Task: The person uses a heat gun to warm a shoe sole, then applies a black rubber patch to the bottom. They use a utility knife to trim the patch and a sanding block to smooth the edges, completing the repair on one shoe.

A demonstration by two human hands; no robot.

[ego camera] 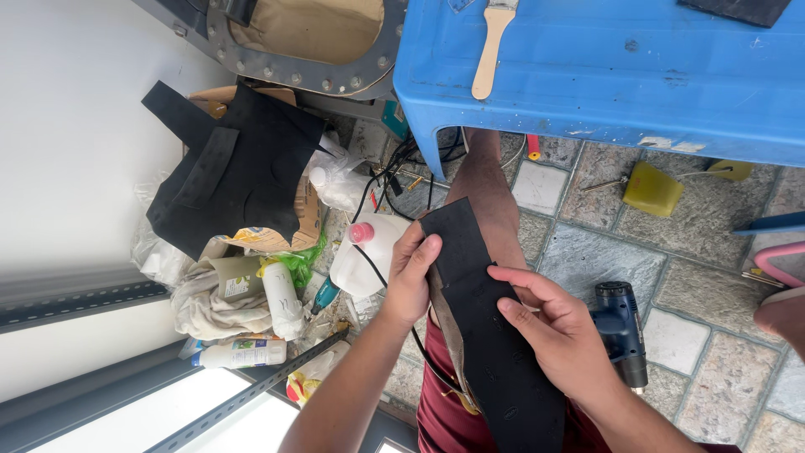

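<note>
Pinching black rubber strip point(482, 327) lengthwise along thigh, left hand point(408, 281) gripping edge, right hand point(553, 327) pressed flat

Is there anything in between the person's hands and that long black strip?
No. Both hands are already on the black strip: the left hand grips its upper left edge, and the right hand presses its fingers flat on top.

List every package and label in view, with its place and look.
White bottle: lying at lower left, green-and-blue label.
White bottle: in the pile, cylindrical, yellow top.
White jug: beside the left hand, pink cap.
Yellow container: on the tiles under the blue table, squarish.
</note>
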